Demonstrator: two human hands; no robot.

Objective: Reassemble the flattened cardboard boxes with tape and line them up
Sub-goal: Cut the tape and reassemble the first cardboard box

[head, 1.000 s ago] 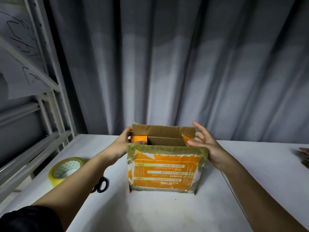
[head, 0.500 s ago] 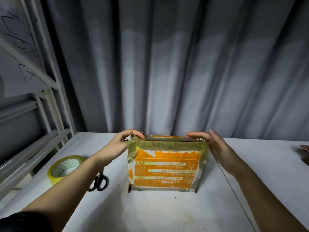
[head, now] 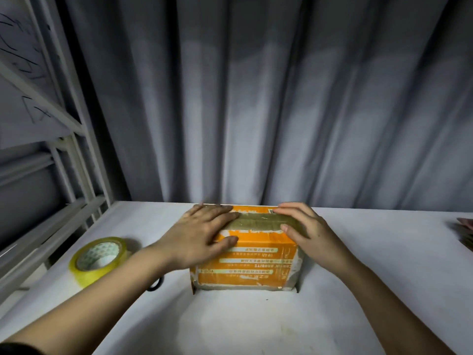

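Note:
An orange printed cardboard box (head: pixel 256 262) stands on the white table (head: pixel 230 324), its top flaps folded shut, with old brownish tape along the top seam. My left hand (head: pixel 197 234) lies flat on the left part of the top, fingers straight, thumb against the front face. My right hand (head: pixel 304 229) presses flat on the right part of the top, fingers spread over the tape. A yellow roll of tape (head: pixel 98 260) lies on the table to the left of the box.
Black scissors (head: pixel 154 284) peek out under my left forearm. A white metal rack (head: pixel 51 175) stands at the left. A grey curtain (head: pixel 281 98) hangs behind the table. Flattened cardboard (head: pixel 465 231) shows at the right edge.
The box's top flaps, open a second ago, have been folded down. Both hands moved from the flap edges onto the top and now lie flat on it.

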